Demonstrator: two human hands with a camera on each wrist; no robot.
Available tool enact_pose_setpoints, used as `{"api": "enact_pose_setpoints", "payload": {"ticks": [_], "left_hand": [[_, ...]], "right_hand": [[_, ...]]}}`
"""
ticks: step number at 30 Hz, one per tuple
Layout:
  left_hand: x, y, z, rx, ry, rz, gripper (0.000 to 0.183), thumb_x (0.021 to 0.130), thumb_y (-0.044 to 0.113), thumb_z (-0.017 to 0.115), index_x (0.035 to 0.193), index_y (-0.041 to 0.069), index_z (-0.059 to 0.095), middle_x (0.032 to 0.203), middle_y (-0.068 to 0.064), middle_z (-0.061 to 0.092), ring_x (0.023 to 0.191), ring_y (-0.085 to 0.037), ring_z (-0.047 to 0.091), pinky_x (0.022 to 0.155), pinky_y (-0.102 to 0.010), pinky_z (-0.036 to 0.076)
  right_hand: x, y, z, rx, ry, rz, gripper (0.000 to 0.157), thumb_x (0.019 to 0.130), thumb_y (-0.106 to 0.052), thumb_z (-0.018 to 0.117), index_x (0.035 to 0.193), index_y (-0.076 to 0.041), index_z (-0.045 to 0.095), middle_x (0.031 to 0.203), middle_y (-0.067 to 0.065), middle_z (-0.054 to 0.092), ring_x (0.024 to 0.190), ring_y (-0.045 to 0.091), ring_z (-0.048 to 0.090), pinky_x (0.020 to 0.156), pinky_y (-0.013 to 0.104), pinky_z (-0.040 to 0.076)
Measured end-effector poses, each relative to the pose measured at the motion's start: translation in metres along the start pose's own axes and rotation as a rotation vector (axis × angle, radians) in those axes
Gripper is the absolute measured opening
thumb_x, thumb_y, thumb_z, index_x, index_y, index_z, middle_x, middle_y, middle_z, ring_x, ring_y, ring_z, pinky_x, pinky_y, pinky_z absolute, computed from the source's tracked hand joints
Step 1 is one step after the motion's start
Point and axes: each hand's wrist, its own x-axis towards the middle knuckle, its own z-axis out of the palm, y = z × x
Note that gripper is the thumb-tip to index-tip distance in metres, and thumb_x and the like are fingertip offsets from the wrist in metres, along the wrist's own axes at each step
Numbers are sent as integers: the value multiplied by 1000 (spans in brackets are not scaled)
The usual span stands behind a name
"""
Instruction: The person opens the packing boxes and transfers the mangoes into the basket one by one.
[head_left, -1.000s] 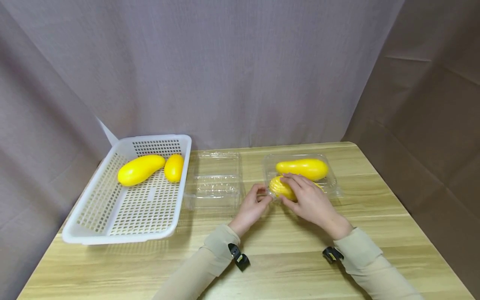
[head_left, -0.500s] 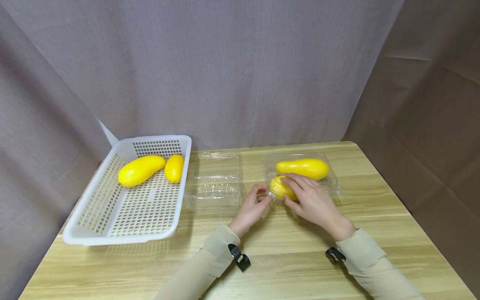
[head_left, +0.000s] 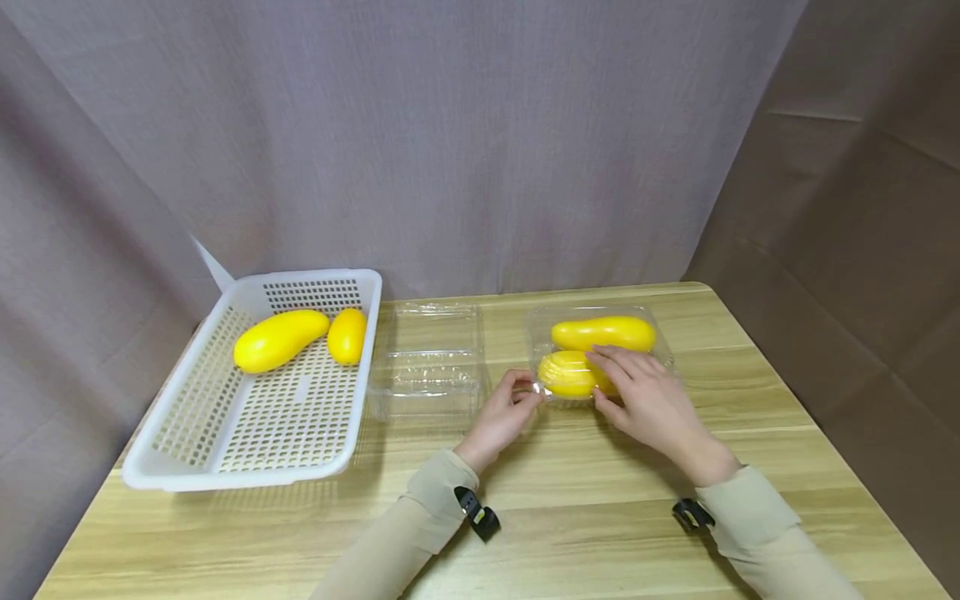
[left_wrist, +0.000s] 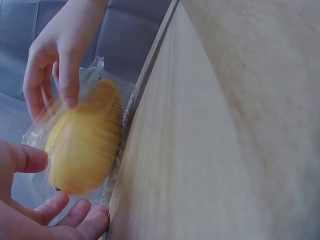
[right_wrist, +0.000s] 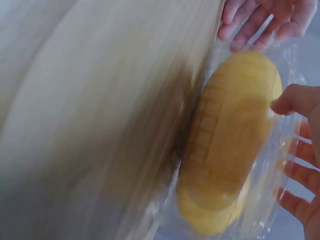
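Clear plastic container [head_left: 538, 329], right: near glossy yellow oblong fruit [head_left: 570, 375] under plastic; far yellow elongated fruit [head_left: 603, 333] alongside. Your left hand [head_left: 501, 417] pinches container's near-left corner; your right hand [head_left: 651, 404], fingers extended, gripping nothing, rests over near fruit's right end. Step, apparently: fastening lid; next move likely calls for pressure along rim. White perforated plastic basket [head_left: 240, 480], left: two yellow fruits [head_left: 281, 341].

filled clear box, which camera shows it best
The head view: it shows the filled clear box from above with two yellow fruits inside, though the right hand covers part. The left wrist view shows it close up from the end by the left hand; the right wrist view, close up along its length.
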Motion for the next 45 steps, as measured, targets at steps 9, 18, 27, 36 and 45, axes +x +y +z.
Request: {"api": "enact_pose_setpoints", "payload": {"ticks": [9, 18, 27, 36, 45], "left_hand": [[-1, 1, 1, 20, -15, -7, 39, 97, 21, 65, 130, 4, 55, 122, -9, 63, 114, -23, 60, 96, -35, 51], [-1, -1, 1, 39, -9, -8, 41, 97, 24, 65, 132, 4, 55, 122, -9, 63, 114, -23, 59, 96, -36, 51], [-1, 1, 2, 30, 3, 5, 41, 96, 19, 65, 131, 1, 55, 118, -9, 62, 111, -22, 59, 96, -35, 50], [0, 1, 3, 48, 0, 15, 41, 96, 20, 65, 130, -1, 54, 118, -9, 62, 110, -22, 59, 98, -36, 49], [-1, 0, 4, 19, 2, 12, 40, 96, 19, 66, 129, -1, 55, 118, -9, 62, 110, -23, 58, 99, -37, 49]], "right_hand": [[-7, 5, -3, -10, 5, 132, 68, 81, -28, 76, 139, 1, 54, 138, 22, 56, 130, 44, 48, 109, 66, 29], [-13, 1, -4, 182, -62, 573, 116, 80, -46, 82, 160, 0, 11, 163, 29, 14, 150, 49, -1, 109, 75, -7], [-20, 4, -4, 330, -58, 706, 126, 79, -49, 83, 159, 1, -1, 164, 29, -3, 149, 49, -9, 110, 75, -6], [-30, 15, -10, 509, -34, 840, 121, 86, -38, 80, 159, 0, -8, 162, 32, -5, 147, 55, 1, 112, 73, 9], [-38, 27, -13, 726, -105, 990, 114, 94, -38, 72, 158, -6, -17, 164, 29, 3, 146, 55, 11, 114, 68, 14]]}}
